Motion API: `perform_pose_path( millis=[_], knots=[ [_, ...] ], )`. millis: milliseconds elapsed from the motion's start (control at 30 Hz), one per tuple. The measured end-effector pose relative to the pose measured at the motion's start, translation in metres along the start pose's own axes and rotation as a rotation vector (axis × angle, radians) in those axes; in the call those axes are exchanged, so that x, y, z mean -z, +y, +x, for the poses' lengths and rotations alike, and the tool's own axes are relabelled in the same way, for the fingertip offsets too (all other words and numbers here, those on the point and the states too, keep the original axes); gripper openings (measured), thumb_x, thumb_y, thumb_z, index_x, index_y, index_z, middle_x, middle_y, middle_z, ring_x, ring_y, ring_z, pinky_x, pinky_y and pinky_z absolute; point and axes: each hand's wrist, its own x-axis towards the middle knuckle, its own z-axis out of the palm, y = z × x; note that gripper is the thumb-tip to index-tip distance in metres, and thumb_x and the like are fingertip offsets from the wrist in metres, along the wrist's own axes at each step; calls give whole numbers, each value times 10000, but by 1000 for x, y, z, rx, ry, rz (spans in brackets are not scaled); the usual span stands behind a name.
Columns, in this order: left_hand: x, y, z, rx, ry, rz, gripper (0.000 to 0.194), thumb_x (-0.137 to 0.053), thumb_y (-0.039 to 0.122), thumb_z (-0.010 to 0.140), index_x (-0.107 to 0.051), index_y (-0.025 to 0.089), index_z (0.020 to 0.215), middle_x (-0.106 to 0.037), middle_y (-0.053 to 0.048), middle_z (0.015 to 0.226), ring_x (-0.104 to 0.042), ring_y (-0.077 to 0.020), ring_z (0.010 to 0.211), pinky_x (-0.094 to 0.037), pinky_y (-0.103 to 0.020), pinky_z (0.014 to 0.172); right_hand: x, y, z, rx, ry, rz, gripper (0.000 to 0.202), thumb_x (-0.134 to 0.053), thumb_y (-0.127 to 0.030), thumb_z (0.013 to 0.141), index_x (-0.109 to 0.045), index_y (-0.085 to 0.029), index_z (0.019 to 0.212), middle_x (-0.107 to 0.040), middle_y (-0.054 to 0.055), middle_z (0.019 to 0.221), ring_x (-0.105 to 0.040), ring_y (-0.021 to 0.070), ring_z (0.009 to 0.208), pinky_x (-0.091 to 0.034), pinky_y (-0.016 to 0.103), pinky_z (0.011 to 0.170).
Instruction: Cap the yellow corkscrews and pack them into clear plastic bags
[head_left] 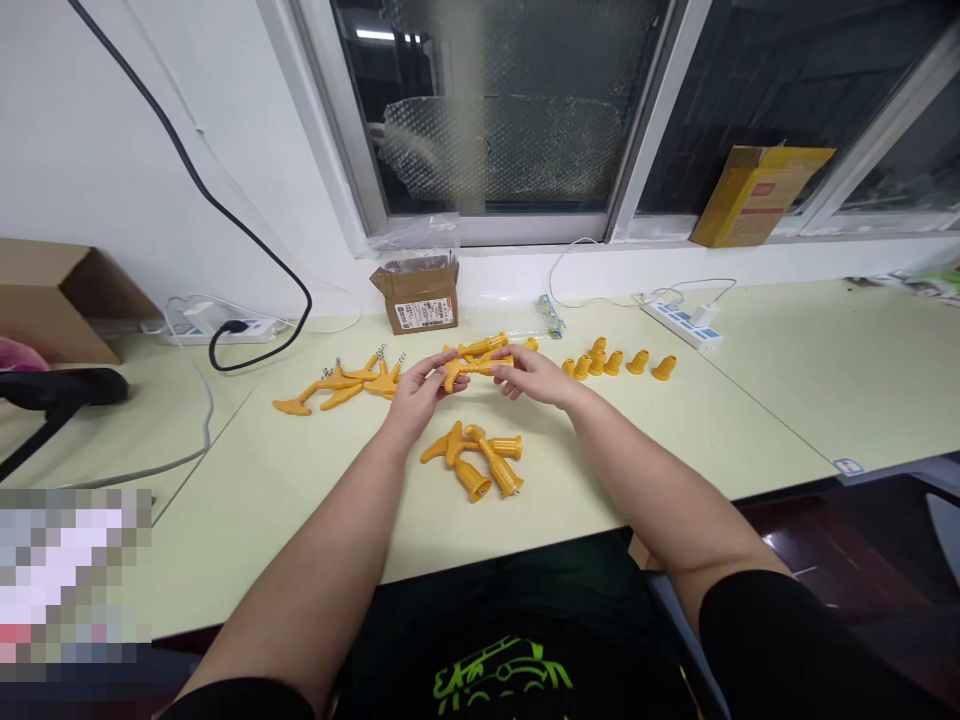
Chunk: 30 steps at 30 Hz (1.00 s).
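Observation:
Over the middle of the table, my left hand [421, 392] is closed around the T-shaped handle of a yellow plastic corkscrew [480, 368]. My right hand [534, 376] pinches the bell-shaped sleeve at its other end, so the corkscrew lies level between both hands. Just behind it, partly covered by my fingers, are more yellow pieces [484, 346]. Closer to me is a small pile of corkscrews [491, 460] with sleeves on. Left of my left hand lie several T-handles [341, 385] with bare metal spirals. Several loose sleeves [613, 362] stand to the right of my right hand.
A small open carton [421, 295] stands by the wall, with a clear plastic bag [499, 315] beside it. Power strips [682, 322] with cables lie at the back. A black cable [262, 250] hangs at left, near a brown box [52, 300]. A yellow box [757, 195] leans on the window.

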Motion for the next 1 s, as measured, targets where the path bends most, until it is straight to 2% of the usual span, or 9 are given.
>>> perform_pose_path(
  millis=[133,267,433,500,567,700,867,933,1000],
  knots=[
    [7,4,2,84,-59,-55,487,-681,286,756,-720,132,1216,-717,-69,940,-753,-242,885,-605,-446,910,-7,5,-5,-80,-14,260,380,-844,-477,774,-603,-195,855,-617,-26,637,-563,101,523,-515,222,495],
    [10,11,-2,13,-100,168,378,-768,323,739,-765,151,1076,-646,-34,817,-703,-206,818,-606,-396,853,-1,16,-6,-283,40,525,386,-812,-522,809,-630,-182,801,-580,-27,546,-477,80,430,-418,194,392],
    [-1,13,-9,-139,-83,342,359,-870,420,708,-707,194,934,-670,-94,1102,-649,-227,1097,-599,-339,891,-2,23,-8,-317,14,596,339,-843,-459,798,-651,-178,794,-644,7,610,-531,87,475,-469,198,438],
    [-3,10,-9,-124,-85,324,371,-861,449,724,-659,187,893,-701,-98,1087,-671,-217,1064,-594,-322,873,-3,25,-9,-275,0,566,371,-866,-473,759,-634,-185,782,-658,8,633,-553,92,504,-488,209,473],
    [-3,7,-7,-78,-70,311,379,-824,481,770,-603,189,867,-719,-61,881,-694,-171,818,-587,-287,746,-5,26,-10,-158,-12,497,399,-884,-488,715,-633,-196,819,-667,-1,666,-582,106,552,-522,236,541],
    [1,4,-1,1,33,249,355,-721,495,858,-502,235,960,-581,66,533,-516,-114,434,-448,-219,475,-10,30,-14,165,0,185,371,-836,-444,734,-637,-223,956,-704,7,862,-648,164,753,-562,334,744],
    [8,6,3,221,3,146,419,-695,422,823,-576,218,1169,-594,52,576,-602,-147,492,-497,-254,525,-14,34,-17,417,118,-221,222,-723,-368,817,-628,-222,955,-703,42,989,-634,208,908,-511,366,847],
    [11,7,2,277,-62,132,487,-696,399,801,-598,202,1235,-644,14,664,-653,-167,585,-531,-289,600,-12,36,-16,394,173,-220,248,-718,-396,824,-626,-222,975,-703,46,1008,-628,206,890,-505,357,822],
    [11,9,0,225,-84,209,490,-747,381,762,-625,203,1201,-619,26,684,-613,-149,591,-500,-274,601,-10,38,-14,306,189,-157,295,-719,-453,828,-622,-227,991,-701,38,1002,-618,192,827,-499,338,764]
  ],
)
